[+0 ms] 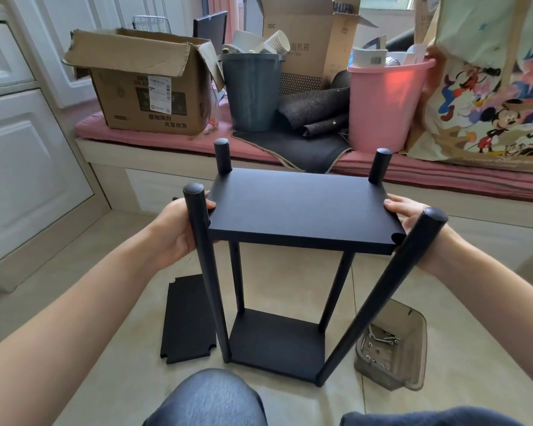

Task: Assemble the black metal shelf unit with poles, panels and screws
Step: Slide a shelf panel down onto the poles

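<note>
Hands hold the flat black metal panel [302, 207] up between four round black poles [208, 272]: left hand [179, 229] and right hand [413, 216] each grip a short edge. Keep it level, corner notches hugging poles, before adding screws from the grey plastic tub [391, 345].

Along the top of your view, a pink cushion [154, 135] carries a torn cardboard box [142, 84] at upper left, then a grey bin [251, 93] stuffed with paper cups, dark rolled mats [316, 113], a pink bucket [383, 106] and, far right, a cartoon-printed bag [493, 96].
</note>
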The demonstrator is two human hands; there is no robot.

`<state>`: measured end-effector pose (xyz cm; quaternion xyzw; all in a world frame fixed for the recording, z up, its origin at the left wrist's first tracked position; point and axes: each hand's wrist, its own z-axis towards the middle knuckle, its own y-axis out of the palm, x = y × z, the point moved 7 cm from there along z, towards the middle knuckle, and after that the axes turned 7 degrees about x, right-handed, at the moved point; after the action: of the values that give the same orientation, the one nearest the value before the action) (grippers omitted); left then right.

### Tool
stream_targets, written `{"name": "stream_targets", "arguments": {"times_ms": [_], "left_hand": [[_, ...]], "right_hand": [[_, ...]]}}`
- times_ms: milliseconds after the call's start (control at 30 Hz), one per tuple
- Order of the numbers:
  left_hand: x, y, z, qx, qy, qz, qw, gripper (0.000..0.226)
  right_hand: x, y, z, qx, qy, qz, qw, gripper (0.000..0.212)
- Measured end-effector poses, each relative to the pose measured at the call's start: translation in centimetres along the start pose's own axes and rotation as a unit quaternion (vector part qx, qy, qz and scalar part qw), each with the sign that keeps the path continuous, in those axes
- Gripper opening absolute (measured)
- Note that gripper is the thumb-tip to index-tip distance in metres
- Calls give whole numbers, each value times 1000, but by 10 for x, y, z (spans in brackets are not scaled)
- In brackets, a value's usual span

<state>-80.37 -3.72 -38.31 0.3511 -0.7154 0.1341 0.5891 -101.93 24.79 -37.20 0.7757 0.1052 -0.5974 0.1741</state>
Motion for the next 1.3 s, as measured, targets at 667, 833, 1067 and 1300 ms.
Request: {"name": "stream_targets", "arguments": {"times_ms": [667,833,1067,1300], "left_hand": [[-39,-9,10,62,49,-52,996,22],[-47,-10,13,31,45,-63,997,26],[-72,-22,23,46,20,-22,998,28],[-99,-31,29,63,-12,-2,998,35]], "right_hand": [[36,0,-16,74,80,81,991,12],[58,-3,-15,88,72,91,989,24],[74,-9,-8,95,66,86,990,32],[101,-15,-1,102,96,60,988,36]]}}
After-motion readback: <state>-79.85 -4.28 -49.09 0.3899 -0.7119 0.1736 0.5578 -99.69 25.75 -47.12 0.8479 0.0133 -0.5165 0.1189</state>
